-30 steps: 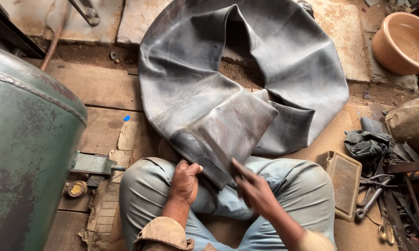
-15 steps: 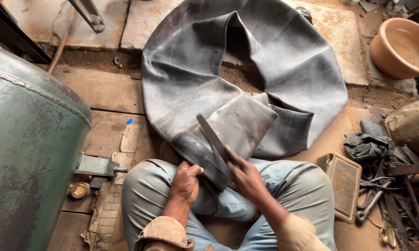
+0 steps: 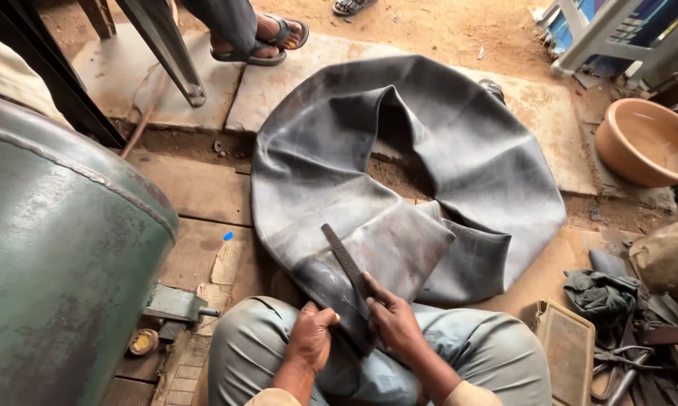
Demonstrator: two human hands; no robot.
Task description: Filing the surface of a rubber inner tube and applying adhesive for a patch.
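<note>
A big green metal tank (image 3: 60, 256) is seen on the left side. A large, flat, dark rubber tube (image 3: 459, 165) is spread out on the stone and wood floor (image 3: 196, 188), and one folded end of it is laid over the grey knees of the person sitting there. A round brown bowl (image 3: 647, 143) is set on the ground at the far right, well apart from the tube. A pile of metal tools (image 3: 624, 361) is seen at the lower right. The folded end of the tube is pressed down by the left hand (image 3: 312, 334), which is closed on it. A long dark file (image 3: 346, 263) is gripped by the right hand (image 3: 395, 323) and is laid slanting on the rubber.
</note>
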